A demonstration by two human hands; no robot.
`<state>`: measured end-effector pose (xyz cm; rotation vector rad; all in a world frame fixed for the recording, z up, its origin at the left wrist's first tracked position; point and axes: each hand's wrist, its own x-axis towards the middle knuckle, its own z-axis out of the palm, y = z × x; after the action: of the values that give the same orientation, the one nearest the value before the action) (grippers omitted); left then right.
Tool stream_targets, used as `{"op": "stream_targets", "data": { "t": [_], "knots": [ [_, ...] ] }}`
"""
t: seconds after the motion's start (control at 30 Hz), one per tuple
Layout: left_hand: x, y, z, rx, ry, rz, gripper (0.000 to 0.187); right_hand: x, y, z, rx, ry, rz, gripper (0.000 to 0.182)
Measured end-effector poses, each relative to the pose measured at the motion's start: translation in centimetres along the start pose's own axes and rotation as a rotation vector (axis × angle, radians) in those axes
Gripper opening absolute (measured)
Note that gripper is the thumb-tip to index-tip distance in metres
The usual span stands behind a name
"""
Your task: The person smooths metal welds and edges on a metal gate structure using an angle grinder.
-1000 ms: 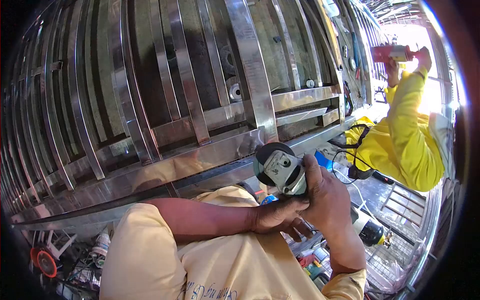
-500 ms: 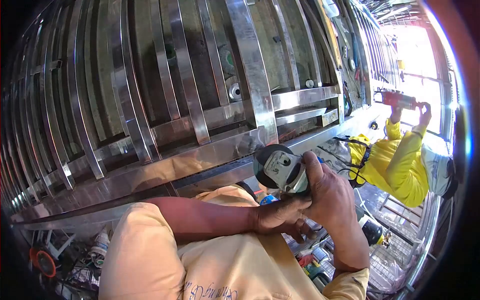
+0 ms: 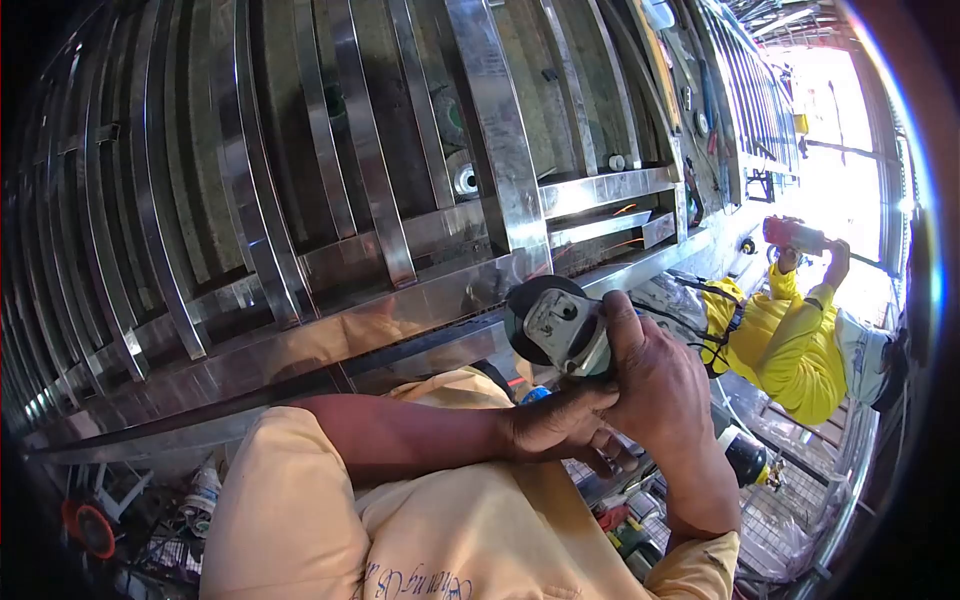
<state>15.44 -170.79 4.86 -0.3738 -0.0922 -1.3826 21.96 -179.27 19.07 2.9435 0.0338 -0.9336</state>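
Observation:
An angle grinder with a dark disc and pale metal head is held in front of my chest, close to the lower rail of a shiny metal frame. My right hand wraps round its body, the thumb on top near the head. Below it, my left hand reaches across from the left, its curled fingers closed round the tool's underside. Most of the grinder's body is hidden by both hands. The disc looks apart from the rail, though the gap is hard to judge.
At right a co-worker in a yellow top holds a red and grey tool. A dark cylinder with a brass valve lies beside my right arm. Orange round parts and cables are at lower left. A metal ring shows between the bars.
The co-worker and the red tool have shifted slightly left and down in view. Both my hands keep their grip, with the grinder tilted very slightly. Orange streaks now show by the frame's right end.

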Motion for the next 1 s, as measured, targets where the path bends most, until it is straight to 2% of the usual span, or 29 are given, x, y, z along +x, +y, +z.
{"op": "stream_targets", "data": {
  "t": [0.37,0.57,0.67,0.87,1.0],
  "knots": [
    [-0.2,-0.2,-0.1,-0.014,-0.015,-0.036,0.069,-0.4,0.1,-0.1,0.006,-0.034,-0.023,0.074],
    [-0.1,0.1,0.1,0.024,0.030,-0.028,0.072,-0.2,0.7,0.7,0.058,0.041,-0.006,0.077],
    [-1.0,-0.8,0.7,0.038,0.041,-0.110,0.076,-1.1,0.2,-0.1,0.028,-0.086,0.002,0.079],
    [-1.0,-0.5,0.0,0.074,-0.043,-0.201,0.080,-1.7,-0.3,-0.1,-0.092,-0.044,-0.082,0.082],
    [-1.2,-0.9,-0.9,0.034,-0.088,-0.130,0.082,-1.3,-0.9,-0.2,-0.142,-0.057,-0.100,0.078]
  ]
}}
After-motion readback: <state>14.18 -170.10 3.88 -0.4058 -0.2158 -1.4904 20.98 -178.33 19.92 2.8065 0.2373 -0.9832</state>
